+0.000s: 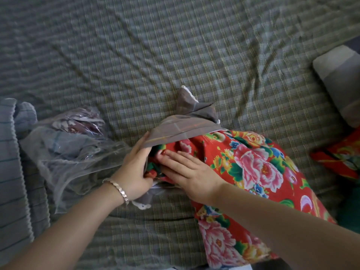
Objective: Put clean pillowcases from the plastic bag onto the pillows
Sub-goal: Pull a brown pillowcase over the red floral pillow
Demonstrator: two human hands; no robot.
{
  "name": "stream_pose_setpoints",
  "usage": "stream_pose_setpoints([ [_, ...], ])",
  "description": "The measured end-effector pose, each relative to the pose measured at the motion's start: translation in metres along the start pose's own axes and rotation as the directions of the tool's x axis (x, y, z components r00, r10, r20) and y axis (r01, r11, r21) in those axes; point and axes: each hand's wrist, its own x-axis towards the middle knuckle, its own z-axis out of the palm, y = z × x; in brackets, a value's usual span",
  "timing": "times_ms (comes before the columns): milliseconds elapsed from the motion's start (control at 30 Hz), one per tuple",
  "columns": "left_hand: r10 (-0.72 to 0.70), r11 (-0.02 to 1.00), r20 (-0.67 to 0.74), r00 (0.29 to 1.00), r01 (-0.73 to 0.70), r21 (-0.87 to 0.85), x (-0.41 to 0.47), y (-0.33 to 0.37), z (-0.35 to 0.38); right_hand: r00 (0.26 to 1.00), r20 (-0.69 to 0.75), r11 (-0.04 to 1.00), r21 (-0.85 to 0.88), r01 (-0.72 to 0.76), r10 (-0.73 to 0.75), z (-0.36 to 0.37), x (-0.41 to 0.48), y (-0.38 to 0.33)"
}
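A red flowered pillow [253, 168] lies on the bed, its left end under the opening of a grey checked pillowcase [183, 125] with white lace trim. My left hand [134, 168] grips the pillowcase's open edge, fingers curled inside it. My right hand [187, 170] presses flat with straight fingers on the pillow's end, pushing it at the opening. A clear plastic bag [74, 152] with folded fabric inside lies just left of my left hand.
The bed is covered by a green-grey checked sheet [175, 55]. A grey striped pillow [339, 78] lies at the right edge, with another red flowered piece [339, 158] below it. Striped grey fabric [11, 172] sits at the left edge.
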Motion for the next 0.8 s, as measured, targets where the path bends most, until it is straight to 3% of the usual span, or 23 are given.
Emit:
stream_pose_setpoints([
  [100, 0.039, 0.998, -0.022, 0.999, -0.038, 0.053, 0.002, 0.003, 0.001, 0.963, 0.257, 0.975, -0.221, -0.019, 0.077, -0.002, 0.028, 0.000],
  [200, 0.037, 0.999, -0.062, 0.997, -0.038, -0.011, -0.001, -0.001, 0.004, 0.815, 0.552, 0.961, -0.275, -0.021, 0.176, 0.010, 0.059, -0.004],
  [267, 0.025, 0.995, -0.069, 0.997, -0.031, -0.092, -0.005, 0.000, 0.003, 0.748, 0.620, 0.939, -0.343, -0.010, 0.235, 0.021, 0.081, -0.004],
  [367, 0.028, 0.987, -0.110, 0.994, -0.045, -0.151, -0.004, 0.001, 0.000, 0.768, 0.588, 0.905, -0.424, 0.026, 0.254, 0.036, 0.109, 0.000],
  [467, 0.010, 0.982, -0.156, 0.988, -0.040, -0.187, 0.004, -0.013, -0.005, 0.838, 0.518, 0.960, -0.279, -0.022, 0.170, 0.031, 0.095, 0.002],
  [533, 0.067, 0.992, -0.166, 0.984, -0.084, -0.097, 0.007, -0.020, -0.004, 0.930, 0.332, 0.988, -0.054, -0.145, 0.155, 0.022, 0.053, -0.001],
  [567, 0.098, 0.995, -0.193, 0.976, -0.099, 0.005, 0.006, -0.018, -0.002, 0.975, 0.148, 0.984, 0.032, -0.174, 0.167, 0.018, 0.029, -0.003],
  [600, 0.172, 0.979, -0.241, 0.955, -0.139, 0.148, 0.005, -0.015, 0.002, 0.974, -0.044, 0.969, 0.117, -0.218, 0.224, 0.014, 0.003, -0.003],
  [667, 0.343, 0.916, -0.293, 0.892, -0.249, 0.314, 0.004, -0.007, 0.018, 0.874, -0.259, 0.907, 0.208, -0.366, 0.412, -0.006, -0.038, 0.005],
  [733, 0.350, 0.928, -0.312, 0.883, -0.283, 0.241, 0.003, 0.010, 0.037, 0.762, -0.266, 0.807, 0.211, -0.552, 0.591, -0.030, -0.048, 0.027],
  [800, 0.360, 0.932, -0.324, 0.875, -0.321, 0.169, 0.004, 0.035, 0.052, 0.746, -0.155, 0.762, 0.168, -0.626, 0.647, -0.043, -0.039, 0.052],
])
